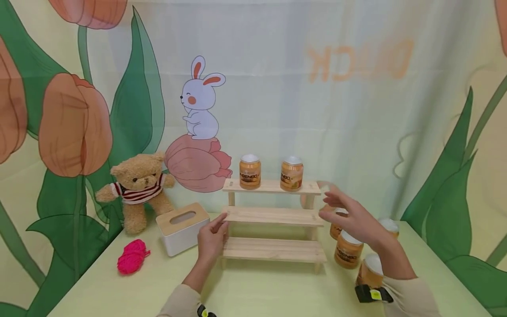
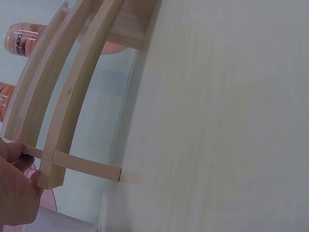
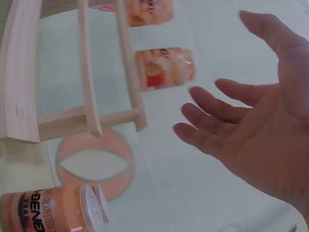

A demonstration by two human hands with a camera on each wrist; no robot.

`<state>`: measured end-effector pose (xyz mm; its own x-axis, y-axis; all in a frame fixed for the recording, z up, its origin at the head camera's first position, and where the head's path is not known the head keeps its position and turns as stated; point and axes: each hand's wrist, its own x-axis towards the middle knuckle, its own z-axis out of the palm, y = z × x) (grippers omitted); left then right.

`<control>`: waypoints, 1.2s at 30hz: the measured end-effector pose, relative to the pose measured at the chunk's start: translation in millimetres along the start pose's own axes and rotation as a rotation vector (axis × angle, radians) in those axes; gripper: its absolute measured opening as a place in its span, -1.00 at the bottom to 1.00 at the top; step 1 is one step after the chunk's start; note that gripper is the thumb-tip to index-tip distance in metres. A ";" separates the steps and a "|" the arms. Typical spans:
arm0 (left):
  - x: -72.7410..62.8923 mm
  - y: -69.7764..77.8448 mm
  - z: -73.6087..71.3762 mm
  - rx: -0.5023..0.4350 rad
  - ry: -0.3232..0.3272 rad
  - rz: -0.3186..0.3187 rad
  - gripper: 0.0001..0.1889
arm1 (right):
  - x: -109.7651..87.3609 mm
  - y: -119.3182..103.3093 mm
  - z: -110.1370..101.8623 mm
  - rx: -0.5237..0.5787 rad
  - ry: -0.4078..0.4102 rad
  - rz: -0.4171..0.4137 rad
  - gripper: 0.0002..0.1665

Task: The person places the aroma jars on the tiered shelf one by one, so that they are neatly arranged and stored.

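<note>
A three-tier wooden rack (image 1: 273, 215) on the desk (image 1: 285, 293), topped by two jars (image 1: 250, 173), is gripped at one end by the left hand (image 1: 211, 241); the right hand (image 1: 354, 219) is held spread beside the other

Jar lbl (image 3: 36, 210): "BENB…", rest unclear; backdrop (image 1: 285, 110): mirrored orange "D?CK", 2nd ltr faint.

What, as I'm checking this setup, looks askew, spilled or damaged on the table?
Nothing stands out. Both jars on the top shelf stand upright, the wooden rack looks level and whole, and no spill shows. The right hand partly hides other jars.
</note>
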<state>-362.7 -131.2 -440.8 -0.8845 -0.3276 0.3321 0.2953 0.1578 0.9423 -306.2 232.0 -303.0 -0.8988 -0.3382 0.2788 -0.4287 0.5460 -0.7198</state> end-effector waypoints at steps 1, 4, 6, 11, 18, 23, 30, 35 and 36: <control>-0.3 -0.6 0.1 0.000 -0.003 -0.002 -0.71 | -8.1 1.2 -1.3 -0.005 -0.007 -0.006 -0.12; -0.8 -1.7 -0.7 -0.004 -0.015 -0.006 -0.70 | -27.7 8.0 -5.3 -0.004 -0.027 -0.026 -0.20; -1.2 -2.0 -2.6 0.003 -0.013 -0.006 -0.70 | -35.8 15.0 -7.6 0.006 -0.044 -0.055 -0.28; -1.2 -1.9 -6.0 0.002 0.008 -0.014 -0.70 | -45.8 37.3 -17.2 0.067 -0.105 -0.142 -0.38; -0.7 -2.4 -1.5 -0.018 -0.009 -0.011 -0.70 | -67.0 60.8 -38.7 0.015 -0.133 -0.073 -0.34; 0.0 -2.2 3.5 -0.030 -0.011 -0.030 -0.71 | -83.2 84.1 -53.5 0.052 -0.217 0.002 -0.37; -0.6 -1.3 1.5 -0.010 -0.016 -0.027 -0.70 | -88.2 118.1 -59.8 0.105 -0.345 0.106 -0.40; 0.1 -1.3 -0.4 -0.019 -0.005 -0.023 -0.71 | -84.2 132.0 -57.8 0.140 -0.369 0.182 -0.41; 0.5 -1.3 0.2 -0.025 -0.012 -0.021 -0.71 | -84.1 133.6 -57.6 0.146 -0.364 0.194 -0.40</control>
<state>-363.6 -131.3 -441.9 -0.8948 -0.3195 0.3119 0.2855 0.1278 0.9498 -293.1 377.6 -386.0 -0.8594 -0.5026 -0.0940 -0.2144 0.5212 -0.8261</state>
